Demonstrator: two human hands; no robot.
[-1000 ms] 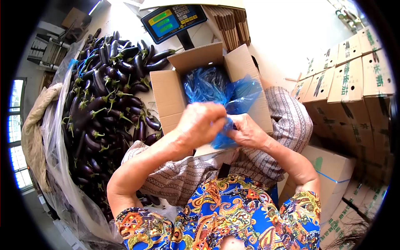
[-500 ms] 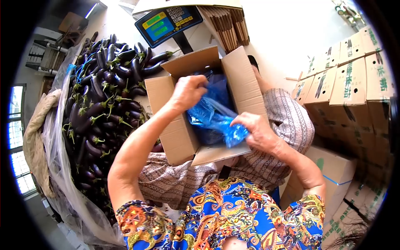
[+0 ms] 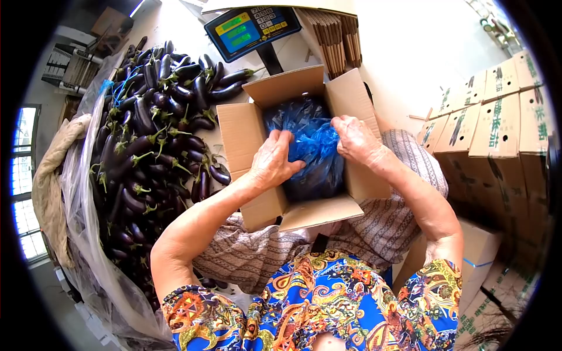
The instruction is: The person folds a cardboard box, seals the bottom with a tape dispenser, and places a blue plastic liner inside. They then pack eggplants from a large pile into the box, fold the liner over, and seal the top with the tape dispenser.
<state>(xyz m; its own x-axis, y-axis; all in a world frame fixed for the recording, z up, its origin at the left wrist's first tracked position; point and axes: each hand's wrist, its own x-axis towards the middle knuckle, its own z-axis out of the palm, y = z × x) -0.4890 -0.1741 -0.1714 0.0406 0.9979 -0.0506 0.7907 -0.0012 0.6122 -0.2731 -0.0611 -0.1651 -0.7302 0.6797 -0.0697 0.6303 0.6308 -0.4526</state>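
Note:
An open cardboard box (image 3: 239, 137) sits in front of me with its flaps spread outward. Inside it, a blue plastic bag (image 3: 313, 137) is bunched up at the top, and dark contents show through the film. My left hand (image 3: 272, 159) is at the bag's left side, fingers and thumb curled around some of the film. On the right, my right hand (image 3: 358, 140) pinches the gathered film between thumb and fingers. What exactly lies in the bag is partly hidden by the film and my hands.
A large heap of eggplants (image 3: 140, 146) lies to the left beside clear plastic sheeting (image 3: 88, 216). Behind the box stands a digital scale display (image 3: 252, 32). Flattened cartons (image 3: 331, 41) lean further back. Printed cartons (image 3: 492, 126) are stacked at the right.
The twisted end of the bag, held out toward the lower right before, is now bunched over the box's middle. My right hand moved up; my left hand moved lower.

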